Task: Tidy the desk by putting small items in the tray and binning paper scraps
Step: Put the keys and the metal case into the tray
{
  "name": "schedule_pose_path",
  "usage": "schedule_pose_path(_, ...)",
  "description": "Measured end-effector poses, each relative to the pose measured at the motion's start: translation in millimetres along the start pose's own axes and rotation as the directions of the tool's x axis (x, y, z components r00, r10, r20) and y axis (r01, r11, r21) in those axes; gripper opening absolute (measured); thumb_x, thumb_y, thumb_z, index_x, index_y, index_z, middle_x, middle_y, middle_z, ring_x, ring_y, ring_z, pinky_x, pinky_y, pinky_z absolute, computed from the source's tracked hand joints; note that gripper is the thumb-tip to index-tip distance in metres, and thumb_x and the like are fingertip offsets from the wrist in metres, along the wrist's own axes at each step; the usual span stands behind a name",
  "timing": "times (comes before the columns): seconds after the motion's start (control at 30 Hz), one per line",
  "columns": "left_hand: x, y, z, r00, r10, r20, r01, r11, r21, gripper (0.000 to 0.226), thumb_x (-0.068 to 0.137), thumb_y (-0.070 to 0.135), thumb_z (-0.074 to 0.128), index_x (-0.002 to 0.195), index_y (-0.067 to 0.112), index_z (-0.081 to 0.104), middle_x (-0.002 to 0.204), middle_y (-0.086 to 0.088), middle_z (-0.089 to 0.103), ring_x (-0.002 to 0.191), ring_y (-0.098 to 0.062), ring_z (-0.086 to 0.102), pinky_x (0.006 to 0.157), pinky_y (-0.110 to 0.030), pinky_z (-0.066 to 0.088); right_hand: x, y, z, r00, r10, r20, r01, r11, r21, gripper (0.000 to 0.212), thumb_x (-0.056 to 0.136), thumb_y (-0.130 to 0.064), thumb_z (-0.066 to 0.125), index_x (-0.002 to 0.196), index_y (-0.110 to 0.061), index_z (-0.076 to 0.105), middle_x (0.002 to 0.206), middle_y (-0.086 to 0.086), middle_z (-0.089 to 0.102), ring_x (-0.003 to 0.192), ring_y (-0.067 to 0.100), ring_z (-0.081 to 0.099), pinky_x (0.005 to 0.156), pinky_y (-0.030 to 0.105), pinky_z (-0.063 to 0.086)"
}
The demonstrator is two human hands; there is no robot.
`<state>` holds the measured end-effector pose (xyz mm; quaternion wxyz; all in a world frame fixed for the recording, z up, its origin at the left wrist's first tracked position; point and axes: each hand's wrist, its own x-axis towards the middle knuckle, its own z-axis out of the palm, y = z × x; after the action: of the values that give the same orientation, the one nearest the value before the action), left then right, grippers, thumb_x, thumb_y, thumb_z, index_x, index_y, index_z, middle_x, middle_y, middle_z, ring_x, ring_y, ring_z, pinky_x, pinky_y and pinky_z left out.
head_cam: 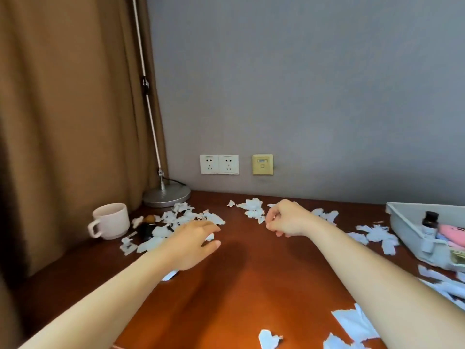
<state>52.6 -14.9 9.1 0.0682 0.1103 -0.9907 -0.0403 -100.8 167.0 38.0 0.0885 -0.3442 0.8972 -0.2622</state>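
Note:
White torn paper scraps lie in heaps on the red-brown desk [239, 285]: a left heap [176, 217], a middle heap [253, 209], a right heap [377, 235] and front pieces [352, 323]. My left hand [193, 243] reaches over the left heap with fingers stretched and thumb spread; a scrap [210, 237] shows in the gap between them. My right hand [284, 220] is curled at the middle heap's edge, its fingertips pinching a scrap [261, 219]. A grey tray [402, 217] stands at the right. A small black object [146, 231] and a brownish one [150, 219] sit among the left scraps.
A white mug [110, 220] stands at the left, near the brown curtain. A lamp base [167, 196] sits at the back left corner. The tray holds a dark bottle [430, 220] and a pink item [450, 229]. Wall sockets are behind the desk.

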Motion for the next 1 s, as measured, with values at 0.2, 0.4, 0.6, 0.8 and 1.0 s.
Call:
schedule_pose_path(0.2, -49.9, -61.4, 31.3, 0.972, -0.232, -0.049, 0.229, 0.971, -0.066, 0.057, 0.096, 0.047, 0.039, 0.148, 0.028, 0.023, 0.158, 0.003, 0.018, 0.147, -0.017, 0.014, 0.12, -0.037, 0.015, 7.2, -38.3, 66.7, 0.992, -0.113, 0.051, 0.112, 0.993, 0.018, 0.009, 0.088, -0.016, 0.058, 0.086, -0.021, 0.065, 0.079, -0.004, 0.063, 0.083, 0.017, 0.065, 0.077, 0.028, 0.053)
schedule_pose_path(0.4, -75.7, -102.6, 58.4, 0.884, -0.458, -0.094, 0.443, 0.884, -0.148, 0.062, 0.097, 0.048, 0.033, 0.151, 0.025, 0.014, 0.16, 0.001, 0.012, 0.148, -0.019, 0.01, 0.12, -0.041, 0.017, 25.5, -61.9, 120.6, 0.984, -0.176, -0.029, 0.176, 0.984, 0.012, 0.026, 0.093, -0.024, 0.054, 0.118, -0.018, 0.061, 0.119, 0.004, 0.063, 0.104, 0.019, 0.061, 0.092, 0.032, 0.051)
schedule_pose_path(0.6, -64.2, -133.2, 64.3, 0.845, -0.525, -0.105, 0.492, 0.839, -0.233, 0.059, 0.098, 0.048, 0.03, 0.15, 0.025, 0.016, 0.159, 0.002, 0.015, 0.147, -0.018, 0.011, 0.119, -0.04, 0.016, 54.4, -73.4, 162.2, 0.943, -0.237, -0.236, 0.231, 0.972, -0.051, 0.033, 0.098, -0.025, 0.041, 0.129, -0.02, 0.054, 0.136, 0.001, 0.05, 0.128, 0.018, 0.039, 0.102, 0.032, 0.037)
schedule_pose_path(0.8, -33.9, -155.1, 64.4, 0.821, -0.549, -0.158, 0.495, 0.821, -0.284, 0.058, 0.099, 0.045, 0.028, 0.151, 0.023, 0.015, 0.159, 0.001, 0.015, 0.147, -0.017, 0.011, 0.119, -0.041, 0.014, 94.1, -77.9, 181.1, 0.905, -0.227, -0.36, 0.241, 0.97, -0.005, 0.03, 0.098, -0.024, 0.041, 0.122, -0.02, 0.059, 0.131, -0.001, 0.055, 0.126, 0.018, 0.04, 0.102, 0.035, 0.033)
schedule_pose_path(1.0, -5.2, -175.2, 63.7, 0.823, -0.51, -0.251, 0.413, 0.84, -0.352, 0.049, 0.101, 0.034, 0.03, 0.148, 0.023, 0.025, 0.156, 0.002, 0.026, 0.145, -0.015, 0.021, 0.118, -0.036, 0.016, 131.3, -76.2, 183.8, 0.896, -0.277, -0.346, 0.279, 0.959, -0.045, 0.026, 0.095, -0.023, 0.048, 0.117, -0.023, 0.064, 0.125, -0.004, 0.061, 0.124, 0.017, 0.042, 0.101, 0.032, 0.031)
